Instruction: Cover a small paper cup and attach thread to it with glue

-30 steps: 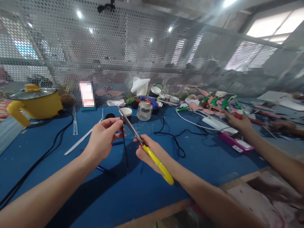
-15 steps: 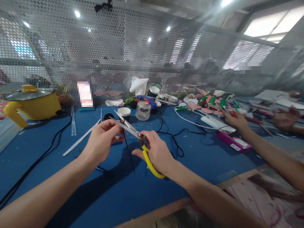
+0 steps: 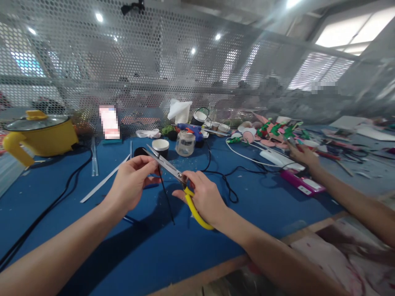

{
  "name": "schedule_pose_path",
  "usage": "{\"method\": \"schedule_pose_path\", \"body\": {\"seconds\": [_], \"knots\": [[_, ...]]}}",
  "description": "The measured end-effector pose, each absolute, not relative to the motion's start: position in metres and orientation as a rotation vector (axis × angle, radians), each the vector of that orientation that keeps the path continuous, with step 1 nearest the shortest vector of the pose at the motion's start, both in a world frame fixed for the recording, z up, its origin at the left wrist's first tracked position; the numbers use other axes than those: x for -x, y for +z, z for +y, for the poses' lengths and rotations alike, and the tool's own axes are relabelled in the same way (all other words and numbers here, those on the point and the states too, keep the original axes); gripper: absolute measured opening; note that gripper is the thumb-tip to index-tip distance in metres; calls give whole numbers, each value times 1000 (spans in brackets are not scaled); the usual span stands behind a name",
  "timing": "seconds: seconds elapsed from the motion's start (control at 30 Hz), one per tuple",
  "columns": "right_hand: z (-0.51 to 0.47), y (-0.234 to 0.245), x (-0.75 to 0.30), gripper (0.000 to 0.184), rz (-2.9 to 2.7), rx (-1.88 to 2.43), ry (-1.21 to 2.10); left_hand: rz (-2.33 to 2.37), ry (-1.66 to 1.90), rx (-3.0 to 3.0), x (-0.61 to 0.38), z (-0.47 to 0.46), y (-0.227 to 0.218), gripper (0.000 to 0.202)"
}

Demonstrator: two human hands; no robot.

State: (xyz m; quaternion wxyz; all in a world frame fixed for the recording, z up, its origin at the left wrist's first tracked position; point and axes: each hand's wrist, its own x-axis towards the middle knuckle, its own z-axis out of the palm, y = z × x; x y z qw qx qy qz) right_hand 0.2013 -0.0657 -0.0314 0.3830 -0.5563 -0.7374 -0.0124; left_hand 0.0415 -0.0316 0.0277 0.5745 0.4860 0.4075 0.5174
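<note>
My right hand (image 3: 205, 196) grips a pair of yellow-handled scissors (image 3: 194, 207) above the blue table (image 3: 154, 246). The metal blades (image 3: 165, 164) point up and left and stand slightly apart. My left hand (image 3: 131, 185) pinches the top of a thin black strand (image 3: 166, 199), which hangs down from my fingertips. The blades meet the strand right beside those fingertips. Both hands hover over the middle of the table.
A yellow pot (image 3: 40, 133) with a black cord (image 3: 61, 193) sits far left. A glass jar (image 3: 185, 144), a blue glue gun (image 3: 191, 129) and small cups stand behind. A co-worker's arm (image 3: 339, 193) reaches over craft pieces and a pink box (image 3: 302, 185) at right.
My right hand shifted from holding the scissors by the end of the handle to gripping the handles fully. The blades swung down and leftward to the strand. The co-worker's far hand left the view.
</note>
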Motion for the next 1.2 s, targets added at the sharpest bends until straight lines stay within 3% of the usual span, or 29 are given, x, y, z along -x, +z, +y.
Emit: {"method": "schedule_pose_path", "body": {"seconds": [0.2,0.53,0.67,0.77,0.87,1.2], "knots": [[-64,-25,-205,32,-1858,1508,217,952,1219,-1141,-40,-29,26,18],[-59,-21,-220,34,-2204,2186,91,914,1008,-1211,-39,-34,30,15],[-63,-1,-221,26,-2231,1934,108,924,979,-1280,-41,-38,32,15],[-66,19,-213,20,-1971,1443,612,944,977,-1372,-43,-40,32,15],[-64,28,-198,23,-1758,1271,919,969,1013,-1472,-43,-40,30,15],[-57,15,-184,13,-1543,1258,961,986,982,-1733,-41,-39,21,9]]}}
